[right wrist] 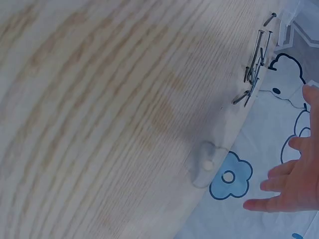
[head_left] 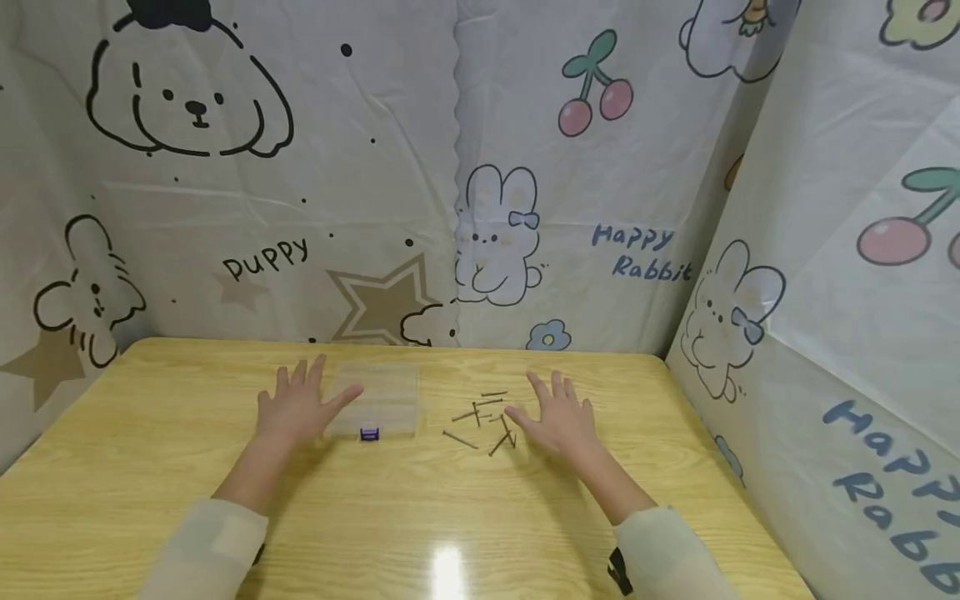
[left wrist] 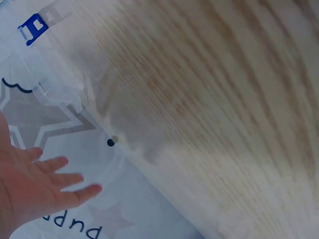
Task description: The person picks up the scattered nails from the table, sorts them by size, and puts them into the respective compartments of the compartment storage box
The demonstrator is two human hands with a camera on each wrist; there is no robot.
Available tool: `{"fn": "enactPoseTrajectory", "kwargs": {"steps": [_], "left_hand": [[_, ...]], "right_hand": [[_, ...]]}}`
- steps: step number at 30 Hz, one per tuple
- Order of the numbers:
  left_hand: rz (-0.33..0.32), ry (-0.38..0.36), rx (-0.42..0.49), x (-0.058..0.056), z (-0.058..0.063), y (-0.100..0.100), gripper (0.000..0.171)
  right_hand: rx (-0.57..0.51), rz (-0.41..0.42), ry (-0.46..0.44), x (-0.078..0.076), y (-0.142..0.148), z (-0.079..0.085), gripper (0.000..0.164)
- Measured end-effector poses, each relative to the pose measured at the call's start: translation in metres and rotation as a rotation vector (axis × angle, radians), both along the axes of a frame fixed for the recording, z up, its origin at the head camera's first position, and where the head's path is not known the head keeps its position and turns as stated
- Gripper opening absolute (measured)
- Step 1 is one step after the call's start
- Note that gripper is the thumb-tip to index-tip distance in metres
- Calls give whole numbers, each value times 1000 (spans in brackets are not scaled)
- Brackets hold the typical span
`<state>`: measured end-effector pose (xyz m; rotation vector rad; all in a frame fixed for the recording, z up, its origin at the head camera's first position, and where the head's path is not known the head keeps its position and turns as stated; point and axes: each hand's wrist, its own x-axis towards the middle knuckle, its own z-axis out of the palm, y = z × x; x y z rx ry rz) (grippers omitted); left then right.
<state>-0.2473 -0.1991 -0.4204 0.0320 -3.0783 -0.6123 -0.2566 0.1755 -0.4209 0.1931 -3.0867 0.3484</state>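
Observation:
A clear plastic box [head_left: 382,400] with a blue latch [head_left: 370,434] lies on the table, left of several loose metal nails [head_left: 461,440]. My left hand [head_left: 292,408] hovers by the left side of the box with its fingers spread, holding nothing. To the right of the nails my right hand [head_left: 558,421] is held out the same way, thumb toward them and nothing in its grasp. The left wrist view shows the left hand [left wrist: 40,184] and the blue latch [left wrist: 33,29]. Nails [right wrist: 256,62] and the right hand [right wrist: 294,174] appear in the right wrist view.
The wooden table [head_left: 390,517] ends at a back edge against a hanging printed cloth [head_left: 360,192]. Another cloth side [head_left: 847,350] stands along the right edge. Light glares off the table near the front.

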Motion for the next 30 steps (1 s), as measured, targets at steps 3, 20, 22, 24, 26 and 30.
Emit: {"fn": "enactPoseTrajectory", "kwargs": {"steps": [3,20,22,24,26,30], "left_hand": [[-24,-3,45,0,-2,-4,101],[-206,-217,497,6,-10,-23,96],[-215,-215,521,5,-12,-23,94],[-222,-210,544,4,-15,-24,93],[-225,-207,557,2,-17,-24,92],[-220,-208,558,0,-19,-24,92]], "right_hand": [[-27,11,-4,1,1,-1,73],[-318,44,-55,-2,20,-20,27],[-328,44,-63,-3,21,-22,25],[-327,43,-65,-3,22,-24,22],[-326,39,-66,-2,23,-25,20],[-317,30,-75,-2,23,-28,17]]}}
